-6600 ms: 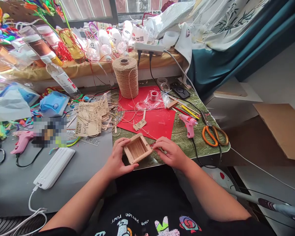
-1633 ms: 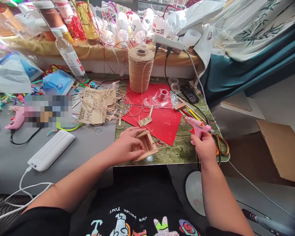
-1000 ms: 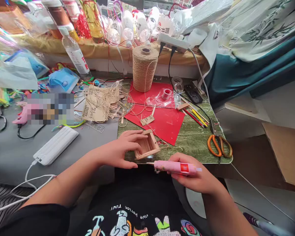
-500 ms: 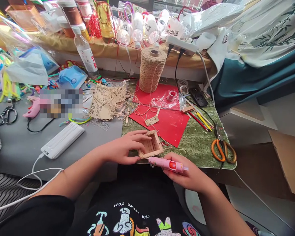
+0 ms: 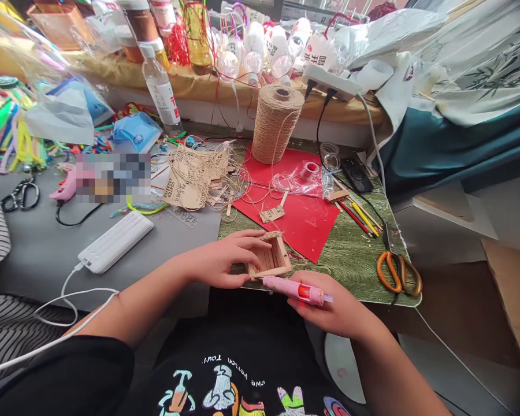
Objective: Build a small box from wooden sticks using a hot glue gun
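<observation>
A small box of wooden craft sticks (image 5: 272, 258) stands tipped on its side near the front edge of the green board (image 5: 351, 260). My left hand (image 5: 223, 260) is closed around its left side and steadies it. My right hand (image 5: 334, 306) grips a pink glue gun (image 5: 295, 289), held level with its nozzle pointing left, just under the box's lower edge.
Orange-handled scissors (image 5: 397, 271) lie at the board's right edge. Red paper (image 5: 303, 216), a twine spool (image 5: 277, 124), pencils (image 5: 359, 211), paper tags (image 5: 190, 179), a white power bank (image 5: 116, 241) and a second pink glue gun (image 5: 65, 186) lie around. Bottles crowd the back ledge.
My right hand left the box, picked the glue gun up from the right side of the board and brought it to the box's lower edge. My left hand stayed on the box.
</observation>
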{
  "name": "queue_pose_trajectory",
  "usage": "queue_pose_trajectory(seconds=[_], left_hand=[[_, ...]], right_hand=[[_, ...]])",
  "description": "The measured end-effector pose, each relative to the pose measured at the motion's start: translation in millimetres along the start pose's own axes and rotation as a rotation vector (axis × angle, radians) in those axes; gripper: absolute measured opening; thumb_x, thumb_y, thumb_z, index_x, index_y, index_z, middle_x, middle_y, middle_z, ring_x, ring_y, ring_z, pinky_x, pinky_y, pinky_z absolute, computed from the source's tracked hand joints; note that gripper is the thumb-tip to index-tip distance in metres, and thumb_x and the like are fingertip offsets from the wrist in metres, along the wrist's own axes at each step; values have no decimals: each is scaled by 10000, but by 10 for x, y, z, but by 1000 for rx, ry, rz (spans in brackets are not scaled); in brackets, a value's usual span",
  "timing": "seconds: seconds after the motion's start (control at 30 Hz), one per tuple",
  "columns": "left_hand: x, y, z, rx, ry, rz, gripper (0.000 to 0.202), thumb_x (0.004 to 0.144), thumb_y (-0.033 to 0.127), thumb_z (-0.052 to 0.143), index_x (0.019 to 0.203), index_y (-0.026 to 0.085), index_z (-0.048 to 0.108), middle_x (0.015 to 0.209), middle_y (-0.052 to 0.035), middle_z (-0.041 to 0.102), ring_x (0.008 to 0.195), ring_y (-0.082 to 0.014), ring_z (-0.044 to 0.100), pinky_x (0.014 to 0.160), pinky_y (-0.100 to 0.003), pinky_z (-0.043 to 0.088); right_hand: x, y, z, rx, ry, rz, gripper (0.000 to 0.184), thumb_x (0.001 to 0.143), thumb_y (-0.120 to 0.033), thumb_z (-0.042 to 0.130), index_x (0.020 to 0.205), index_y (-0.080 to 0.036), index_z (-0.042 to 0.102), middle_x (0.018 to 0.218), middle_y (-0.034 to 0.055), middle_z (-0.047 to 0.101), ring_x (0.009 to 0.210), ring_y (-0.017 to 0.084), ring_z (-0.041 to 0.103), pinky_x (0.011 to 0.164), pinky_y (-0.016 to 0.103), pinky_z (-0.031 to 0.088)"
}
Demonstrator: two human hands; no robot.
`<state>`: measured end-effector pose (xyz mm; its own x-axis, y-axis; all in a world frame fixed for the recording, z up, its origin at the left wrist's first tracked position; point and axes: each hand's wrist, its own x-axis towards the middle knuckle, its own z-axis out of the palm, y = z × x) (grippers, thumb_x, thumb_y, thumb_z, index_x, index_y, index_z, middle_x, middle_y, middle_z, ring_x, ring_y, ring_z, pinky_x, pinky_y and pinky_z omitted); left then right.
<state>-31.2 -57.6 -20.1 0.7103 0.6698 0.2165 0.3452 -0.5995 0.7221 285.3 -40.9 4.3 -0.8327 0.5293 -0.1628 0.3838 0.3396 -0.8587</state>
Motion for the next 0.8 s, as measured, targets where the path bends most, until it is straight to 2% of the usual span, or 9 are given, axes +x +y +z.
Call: queue_pose_trajectory(seconds=[0.33, 0.57, 0.63, 0.8], left_hand=[[-35, -41, 37, -13, 31, 2, 361, 848, 154, 697, 1191, 258, 736, 1549, -100, 581, 1611, -355, 304, 1285, -593, 363], [-33, -45, 31, -2, 30, -2, 347, 842, 161, 704, 1176, 250, 739, 1554, -103, 580, 1611, -347, 307, 1291, -579, 358], [-36, -49, 33, 3, 27, -1, 341, 846, 166, 703, 1174, 251, 739, 1557, -99, 577, 1612, -344, 305, 1294, -577, 353], [-44, -50, 39, -13, 40, 4, 351, 839, 167, 704, 1176, 257, 739, 1555, -104, 579, 1606, -355, 316, 1284, -600, 358]], right_hand=[[95, -15, -29, -19, -39, -50, 71, 958, -222, 630, 905, -231, 583, 822, -6, 642, 733, 158, 575, 682, 284, 438], [153, -30, -95, -11, -51, -74, 65, 934, -204, 653, 885, -230, 619, 789, -18, 670, 693, 143, 590, 661, 257, 463], [178, -57, -131, -19, -71, -58, 21, 939, -225, 657, 922, -233, 666, 810, -5, 704, 708, 155, 624, 675, 263, 496], [225, -100, -181, -28, -113, -45, 204, 944, -262, 678, 1128, -282, 764, 954, 18, 792, 850, 206, 723, 778, 303, 583]])
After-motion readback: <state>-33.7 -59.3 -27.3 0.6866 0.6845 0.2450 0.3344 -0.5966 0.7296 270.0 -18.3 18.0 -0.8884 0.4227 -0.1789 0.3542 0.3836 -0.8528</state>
